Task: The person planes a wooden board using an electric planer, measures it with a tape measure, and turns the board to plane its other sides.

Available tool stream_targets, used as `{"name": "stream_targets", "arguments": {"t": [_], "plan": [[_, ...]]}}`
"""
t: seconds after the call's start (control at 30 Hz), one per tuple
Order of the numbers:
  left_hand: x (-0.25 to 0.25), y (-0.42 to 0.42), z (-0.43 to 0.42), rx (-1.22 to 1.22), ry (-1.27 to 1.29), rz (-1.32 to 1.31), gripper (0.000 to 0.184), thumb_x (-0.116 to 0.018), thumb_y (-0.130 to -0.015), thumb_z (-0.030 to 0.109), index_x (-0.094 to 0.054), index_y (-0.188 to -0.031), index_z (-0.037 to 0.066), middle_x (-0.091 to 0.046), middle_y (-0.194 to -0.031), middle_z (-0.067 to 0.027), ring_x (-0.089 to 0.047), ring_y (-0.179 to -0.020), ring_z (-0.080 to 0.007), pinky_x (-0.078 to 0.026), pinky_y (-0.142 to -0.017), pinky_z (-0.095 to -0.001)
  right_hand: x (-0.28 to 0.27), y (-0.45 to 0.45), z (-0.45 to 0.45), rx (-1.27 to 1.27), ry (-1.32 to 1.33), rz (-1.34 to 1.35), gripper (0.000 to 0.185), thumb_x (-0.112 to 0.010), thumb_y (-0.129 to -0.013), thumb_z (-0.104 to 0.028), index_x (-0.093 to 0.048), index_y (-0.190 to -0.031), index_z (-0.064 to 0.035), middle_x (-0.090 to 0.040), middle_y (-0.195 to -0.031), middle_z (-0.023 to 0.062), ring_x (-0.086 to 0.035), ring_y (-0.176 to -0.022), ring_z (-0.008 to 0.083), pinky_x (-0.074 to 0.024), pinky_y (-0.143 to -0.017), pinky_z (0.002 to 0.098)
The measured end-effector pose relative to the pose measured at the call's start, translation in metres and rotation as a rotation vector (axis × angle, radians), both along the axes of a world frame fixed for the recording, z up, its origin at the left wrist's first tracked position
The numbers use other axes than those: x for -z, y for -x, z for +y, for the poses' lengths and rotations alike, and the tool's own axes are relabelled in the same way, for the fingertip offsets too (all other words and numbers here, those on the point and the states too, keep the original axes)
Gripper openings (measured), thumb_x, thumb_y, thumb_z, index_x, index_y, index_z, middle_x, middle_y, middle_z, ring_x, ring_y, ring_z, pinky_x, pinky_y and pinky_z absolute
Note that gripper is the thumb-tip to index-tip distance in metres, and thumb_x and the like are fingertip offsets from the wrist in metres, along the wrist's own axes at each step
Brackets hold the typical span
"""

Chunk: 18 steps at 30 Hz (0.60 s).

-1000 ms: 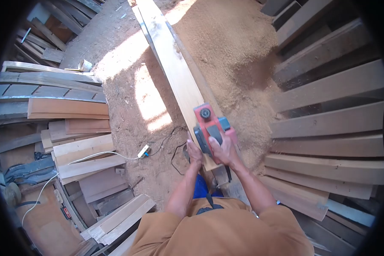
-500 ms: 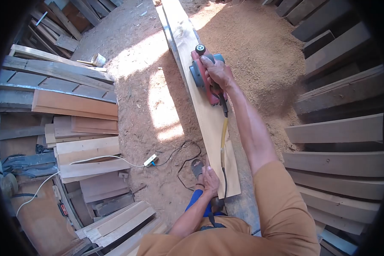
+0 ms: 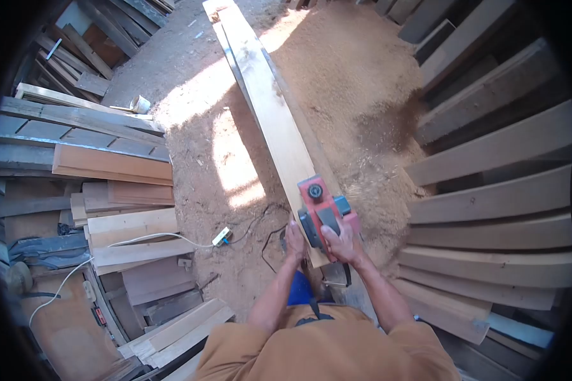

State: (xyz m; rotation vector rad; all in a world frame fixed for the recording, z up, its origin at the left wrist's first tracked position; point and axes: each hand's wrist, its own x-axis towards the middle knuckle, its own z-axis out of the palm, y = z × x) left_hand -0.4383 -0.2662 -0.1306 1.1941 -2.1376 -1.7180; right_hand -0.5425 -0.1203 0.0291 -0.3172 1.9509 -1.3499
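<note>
A long pale wooden board (image 3: pixel 274 120) lies lengthwise in front of me on a support beneath it. On its near end sits a red electric planer (image 3: pixel 319 198) with a black front knob. My right hand (image 3: pixel 342 242) is wrapped round the planer's rear handle. My left hand (image 3: pixel 294 242) grips the left edge of the board, close beside the planer; its fingertips are partly hidden. Part of the planer's dark cord (image 3: pixel 347 274) shows behind the right hand.
Sawdust and shavings (image 3: pixel 362 101) cover the ground right of the board. Stacked planks (image 3: pixel 489 193) line the right side, more boards (image 3: pixel 133 222) the left. An extension socket (image 3: pixel 222 237) with a white cable lies on the dirt floor.
My right hand has drawn the planer back along the board, from its middle to its near end. My left hand stays at the board's left edge, now beside the planer.
</note>
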Motion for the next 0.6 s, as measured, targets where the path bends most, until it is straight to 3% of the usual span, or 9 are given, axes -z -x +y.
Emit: {"name": "stream_targets", "arguments": {"t": [0.1, 0.2, 0.3, 0.37, 0.4, 0.43, 0.47, 0.53, 0.6], "plan": [[0.001, -0.026, 0.007, -0.104, -0.335, 0.087, 0.05, -0.031, -0.106, 0.028, -0.047, -0.146, 0.002, -0.064, -0.121, -0.031, -0.063, -0.109, -0.0464, -0.048, -0.097, -0.0491, -0.006, -0.094, 0.076, 0.046, -0.028, 0.0, 0.06, -0.061, -0.094, -0.047, -0.058, -0.125, 0.0035, -0.067, -0.106, 0.027, -0.066, -0.101, 0.043, -0.0505, -0.09, 0.0452], [0.073, -0.089, 0.003, 0.389, 0.045, -0.114, 0.045, -0.04, -0.103, 0.023, -0.054, -0.139, 0.001, -0.068, -0.112, -0.0293, -0.066, -0.105, -0.0463, -0.051, -0.095, -0.0475, -0.024, -0.134, 0.112, 0.061, 0.002, 0.003, 0.061, -0.06, -0.094, -0.049, -0.057, -0.125, 0.0036, -0.066, -0.109, 0.0289, -0.066, -0.104, 0.0448, -0.0501, -0.091, 0.047], [0.07, -0.139, 0.042, 0.534, -0.04, -0.31, 0.041, -0.048, -0.098, 0.019, -0.059, -0.132, 0.0, -0.069, -0.11, -0.0298, -0.066, -0.108, -0.0457, -0.052, -0.095, -0.0481, -0.029, -0.138, 0.114, 0.053, -0.042, -0.042, 0.061, -0.06, -0.093, -0.049, -0.057, -0.124, 0.0041, -0.065, -0.11, 0.0302, -0.066, -0.105, 0.0458, -0.0502, -0.091, 0.0479], [0.028, -0.147, 0.067, 0.667, -0.076, -0.344, 0.05, -0.055, -0.092, 0.018, -0.051, -0.139, 0.001, -0.067, -0.118, -0.0301, -0.064, -0.114, -0.0451, -0.052, -0.098, -0.0492, -0.023, -0.113, 0.085, 0.084, -0.032, 0.03, 0.062, -0.06, -0.093, -0.05, -0.057, -0.123, 0.0046, -0.065, -0.109, 0.0309, -0.066, -0.103, 0.0462, -0.0507, -0.089, 0.0482], [0.024, -0.155, 0.08, 0.764, -0.105, -0.394, 0.057, -0.058, -0.09, 0.017, -0.047, -0.143, 0.001, -0.065, -0.122, -0.0302, -0.063, -0.117, -0.0449, -0.051, -0.099, -0.0497, -0.017, -0.1, 0.07, 0.096, -0.03, 0.113, 0.055, -0.058, -0.096, -0.047, -0.06, -0.12, 0.0023, -0.066, -0.091, 0.0174, -0.065, -0.083, 0.0282, -0.0513, -0.077, 0.0424], [0.056, -0.173, 0.091, 0.916, -0.163, -0.516, 0.063, -0.06, -0.088, 0.018, -0.042, -0.147, 0.002, -0.063, -0.127, -0.0302, -0.062, -0.119, -0.0451, -0.051, -0.101, -0.05, -0.007, -0.086, 0.054, 0.101, -0.013, 0.158, 0.055, -0.057, -0.096, -0.047, -0.06, -0.121, 0.0022, -0.067, -0.09, 0.0173, -0.065, -0.084, 0.0282, -0.0513, -0.077, 0.0426], [0.031, -0.163, 0.093, 1.035, -0.178, -0.571, 0.068, -0.061, -0.087, 0.018, -0.038, -0.15, 0.003, -0.062, -0.13, -0.0298, -0.06, -0.121, -0.0453, -0.05, -0.103, -0.0498, 0.0, -0.068, 0.037, 0.104, 0.004, 0.207, 0.054, -0.057, -0.097, -0.047, -0.06, -0.121, 0.0022, -0.067, -0.089, 0.0171, -0.066, -0.084, 0.0282, -0.0513, -0.078, 0.0428], [0.004, -0.15, 0.093, 1.167, -0.208, -0.635, 0.074, -0.063, -0.086, 0.02, -0.034, -0.152, 0.004, -0.06, -0.134, -0.029, -0.059, -0.124, -0.0455, -0.049, -0.106, -0.0498, -0.002, -0.025, 0.0, 0.077, 0.038, 0.144, 0.059, -0.06, -0.095, -0.046, -0.058, -0.121, 0.0065, -0.067, -0.1, 0.0308, -0.067, -0.098, 0.0455, -0.0519, -0.085, 0.0468], [0.009, -0.151, 0.092, 1.189, -0.238, -0.66, 0.075, -0.065, -0.085, 0.022, -0.036, -0.152, 0.006, -0.061, -0.134, -0.028, -0.058, -0.124, -0.0458, -0.049, -0.106, -0.05, -0.005, 0.013, -0.041, 0.136, 0.092, 0.206, 0.043, -0.056, -0.099, -0.044, -0.062, -0.103, -0.0012, -0.062, -0.071, 0.0075, -0.061, -0.065, 0.0203, -0.0493, -0.061, 0.0373]]}}
